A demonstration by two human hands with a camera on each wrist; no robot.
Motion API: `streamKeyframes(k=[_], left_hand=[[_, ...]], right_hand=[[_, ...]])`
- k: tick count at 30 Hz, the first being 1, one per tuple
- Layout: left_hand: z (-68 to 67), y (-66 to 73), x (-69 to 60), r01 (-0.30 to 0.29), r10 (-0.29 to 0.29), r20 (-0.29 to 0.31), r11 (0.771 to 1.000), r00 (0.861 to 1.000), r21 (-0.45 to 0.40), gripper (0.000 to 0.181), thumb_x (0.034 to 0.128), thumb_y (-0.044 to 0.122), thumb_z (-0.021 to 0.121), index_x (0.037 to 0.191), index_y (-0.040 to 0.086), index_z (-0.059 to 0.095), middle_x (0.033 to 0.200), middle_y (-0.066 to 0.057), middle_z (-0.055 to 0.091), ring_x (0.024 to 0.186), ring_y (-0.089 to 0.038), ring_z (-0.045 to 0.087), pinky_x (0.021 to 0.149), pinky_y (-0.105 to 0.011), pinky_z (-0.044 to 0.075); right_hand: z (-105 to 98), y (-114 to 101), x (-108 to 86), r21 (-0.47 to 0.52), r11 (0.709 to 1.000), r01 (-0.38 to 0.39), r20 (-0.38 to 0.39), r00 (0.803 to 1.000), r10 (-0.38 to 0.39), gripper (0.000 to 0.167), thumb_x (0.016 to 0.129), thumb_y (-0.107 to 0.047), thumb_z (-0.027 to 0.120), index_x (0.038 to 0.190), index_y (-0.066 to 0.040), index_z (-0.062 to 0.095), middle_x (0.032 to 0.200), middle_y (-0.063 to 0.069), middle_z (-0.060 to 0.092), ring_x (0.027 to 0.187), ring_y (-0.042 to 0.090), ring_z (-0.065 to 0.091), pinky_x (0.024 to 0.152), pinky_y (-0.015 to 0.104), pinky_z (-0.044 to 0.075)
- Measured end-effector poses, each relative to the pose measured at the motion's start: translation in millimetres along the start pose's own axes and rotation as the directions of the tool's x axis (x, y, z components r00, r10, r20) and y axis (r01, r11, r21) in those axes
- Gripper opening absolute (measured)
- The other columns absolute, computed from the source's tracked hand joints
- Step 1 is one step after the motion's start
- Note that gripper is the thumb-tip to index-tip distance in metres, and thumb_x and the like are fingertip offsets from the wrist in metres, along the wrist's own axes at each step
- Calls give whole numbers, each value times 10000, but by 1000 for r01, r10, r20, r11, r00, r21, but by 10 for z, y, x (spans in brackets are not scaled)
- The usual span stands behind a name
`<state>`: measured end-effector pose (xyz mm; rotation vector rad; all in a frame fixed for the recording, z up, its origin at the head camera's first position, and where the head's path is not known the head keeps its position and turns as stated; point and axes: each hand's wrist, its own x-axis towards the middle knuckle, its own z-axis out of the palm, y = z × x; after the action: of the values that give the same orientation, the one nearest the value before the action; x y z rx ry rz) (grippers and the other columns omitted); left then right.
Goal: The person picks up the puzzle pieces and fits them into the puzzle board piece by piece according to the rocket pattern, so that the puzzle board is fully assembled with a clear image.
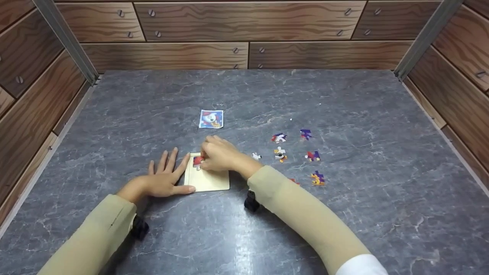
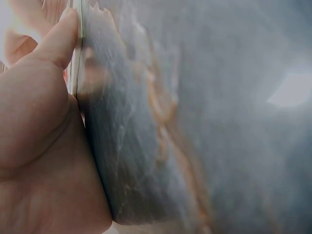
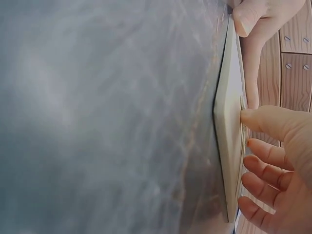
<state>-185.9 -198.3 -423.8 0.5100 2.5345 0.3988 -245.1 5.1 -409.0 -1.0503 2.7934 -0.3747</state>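
Observation:
A cream square puzzle tray (image 1: 210,181) lies flat on the table. My left hand (image 1: 164,181) is spread flat along its left side, with the thumb and index finger touching the edge. Over the tray's top part, my right hand (image 1: 219,154) bends its fingers down and pinches a puzzle piece, mostly hidden beneath them. A red and purple puzzle piece (image 1: 196,161) lies in the upper left of the tray, beside those fingertips. In the right wrist view, the right thumb (image 3: 265,121) comes down onto a thin piece on the tray (image 3: 229,102).
Several loose puzzle pieces lie to the right, among them a white and orange one (image 1: 280,154), a yellow and purple one (image 1: 317,178) and a white one (image 1: 256,156). A small picture card of a white dog (image 1: 211,119) lies behind the tray. Wood-patterned walls (image 1: 248,23) enclose the table.

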Motion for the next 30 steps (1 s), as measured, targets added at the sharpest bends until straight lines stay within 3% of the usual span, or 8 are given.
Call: streamKeyframes(k=[15, 20, 30], left_hand=[[10, 1, -9, -13, 12, -16, 1000, 1000, -4, 1022, 815, 742, 405, 1495, 171, -101, 1471, -223, -269, 1309, -422, -272, 949, -680, -137], [34, -36, 28, -3, 4, -14, 1000, 1000, 9, 1042, 798, 767, 391, 1491, 178, -118, 1470, -207, -282, 1309, -405, -284, 951, -679, -135], [20, -26, 29, 27, -27, 14, 1000, 1000, 10, 1048, 791, 773, 395, 1481, 207, -156, 1466, -169, -310, 1306, -369, -310, 965, -662, -139]], right_hand=[[20, -54, 41, 7, 1000, -14, 2, 1000, 14, 262, 795, -349, 722, 939, -136, 668, 988, 3, 523, 959, 182, 469, 865, 320, 398], [-26, -21, 25, 103, 995, -1, 1, 1000, 1, 297, 800, -306, 733, 986, -83, 670, 970, 25, 541, 916, 174, 485, 812, 297, 422], [-143, 80, -50, 218, 973, 73, -45, 997, -65, 349, 853, -232, 692, 1107, -4, 618, 1090, 99, 587, 1004, 218, 561, 885, 304, 442]])
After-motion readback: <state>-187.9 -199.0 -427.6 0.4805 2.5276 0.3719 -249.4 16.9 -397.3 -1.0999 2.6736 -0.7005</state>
